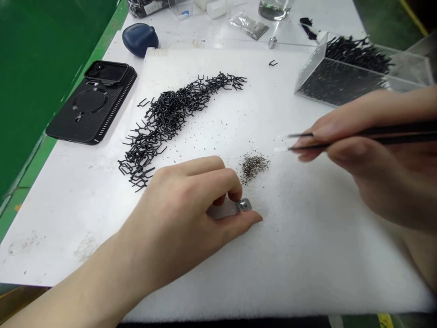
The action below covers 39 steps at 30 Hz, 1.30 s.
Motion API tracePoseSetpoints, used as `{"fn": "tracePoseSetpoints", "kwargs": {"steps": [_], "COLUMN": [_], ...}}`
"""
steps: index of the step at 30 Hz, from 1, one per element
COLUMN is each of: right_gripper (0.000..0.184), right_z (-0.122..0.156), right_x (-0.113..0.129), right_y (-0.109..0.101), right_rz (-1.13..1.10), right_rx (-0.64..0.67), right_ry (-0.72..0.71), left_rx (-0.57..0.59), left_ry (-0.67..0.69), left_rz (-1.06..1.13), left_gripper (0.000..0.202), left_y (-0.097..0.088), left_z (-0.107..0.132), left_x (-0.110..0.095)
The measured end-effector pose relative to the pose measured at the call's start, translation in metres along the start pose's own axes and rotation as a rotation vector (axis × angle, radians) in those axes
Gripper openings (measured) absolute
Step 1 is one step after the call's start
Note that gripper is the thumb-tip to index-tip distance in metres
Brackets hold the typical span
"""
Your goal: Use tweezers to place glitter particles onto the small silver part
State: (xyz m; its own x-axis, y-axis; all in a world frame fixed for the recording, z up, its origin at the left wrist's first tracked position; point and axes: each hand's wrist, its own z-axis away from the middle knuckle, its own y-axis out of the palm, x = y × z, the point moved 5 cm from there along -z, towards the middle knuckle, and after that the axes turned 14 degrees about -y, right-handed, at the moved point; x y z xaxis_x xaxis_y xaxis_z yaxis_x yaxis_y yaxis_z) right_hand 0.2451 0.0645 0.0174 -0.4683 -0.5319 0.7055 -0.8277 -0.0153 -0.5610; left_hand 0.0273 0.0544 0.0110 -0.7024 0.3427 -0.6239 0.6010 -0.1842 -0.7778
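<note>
My left hand (186, 214) is closed, pinching a small shiny metal part (245, 205) with a squarish end between thumb and forefinger, low over the white foam sheet (273, 264). My right hand (378, 159) grips black tweezers (409, 138). Their pale tips point left and stand slightly apart; I cannot make out anything between them. Just beyond my left fingertips lies a small heap of tiny brownish metallic bits (253, 166). A long curved pile of black forked pieces (170, 109) spreads past my left hand.
A clear plastic box (314, 82) full of black forked pieces stands at the right. A black phone (88, 102) and a dark blue rounded object (139, 38) are on the left. At the back are a small bag (249, 25), a clear cup (275, 9) and a small metal part (272, 42).
</note>
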Motion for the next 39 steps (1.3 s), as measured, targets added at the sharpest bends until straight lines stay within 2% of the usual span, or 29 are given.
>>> {"fn": "tracePoseSetpoints", "kwargs": {"steps": [3,5,9,11,16,19,21,23,25,28,30,33,39], "right_gripper": [0.019,0.016,0.027,0.028,0.03,0.023,0.02,0.018,0.017,0.032,0.036,0.037,0.035], "right_z": [-0.005,-0.004,0.001,0.003,0.0,-0.02,-0.043,-0.07,-0.098,-0.127,-0.135,-0.135,-0.126], "right_x": [-0.002,-0.005,-0.008,-0.009,-0.001,0.013,0.018,0.014,0.001,-0.025,-0.039,-0.05,-0.044], "right_y": [-0.016,-0.02,-0.019,-0.019,-0.024,-0.024,-0.016,0.002,0.024,0.052,0.062,0.066,0.054], "right_rz": [0.229,0.267,0.304,0.315,0.32,0.369,0.397,0.415,0.435,0.466,0.478,0.476,0.409], "right_rx": [0.0,0.073,0.275,0.331,0.332,0.299,0.298,0.328,0.376,0.443,0.463,0.467,0.404], "right_ry": [-0.154,-0.188,-0.218,-0.203,-0.121,-0.118,-0.112,-0.096,-0.063,-0.016,0.007,0.029,0.069], "left_rx": [-0.01,-0.008,0.018,0.025,0.101,0.103,0.112,0.128,0.147,0.169,0.177,0.194,0.192], "left_ry": [0.015,0.02,0.036,0.027,-0.032,-0.016,-0.008,-0.003,0.004,0.012,0.011,0.01,0.0], "left_rz": [0.016,0.016,0.019,0.033,0.085,0.127,0.149,0.168,0.184,0.209,0.226,0.242,0.265], "left_gripper": [0.018,0.017,0.016,0.015,0.011,0.019,0.021,0.021,0.017,0.009,0.009,0.009,0.011], "left_y": [0.0,0.001,0.0,-0.001,0.002,0.004,0.006,0.006,0.006,0.007,0.008,0.011,0.012], "left_z": [0.0,0.001,0.002,0.001,-0.001,-0.003,-0.004,-0.004,-0.002,-0.001,-0.001,-0.001,0.001], "left_x": [0.003,0.004,0.004,0.004,0.007,0.01,0.012,0.013,0.013,0.013,0.014,0.015,0.015]}}
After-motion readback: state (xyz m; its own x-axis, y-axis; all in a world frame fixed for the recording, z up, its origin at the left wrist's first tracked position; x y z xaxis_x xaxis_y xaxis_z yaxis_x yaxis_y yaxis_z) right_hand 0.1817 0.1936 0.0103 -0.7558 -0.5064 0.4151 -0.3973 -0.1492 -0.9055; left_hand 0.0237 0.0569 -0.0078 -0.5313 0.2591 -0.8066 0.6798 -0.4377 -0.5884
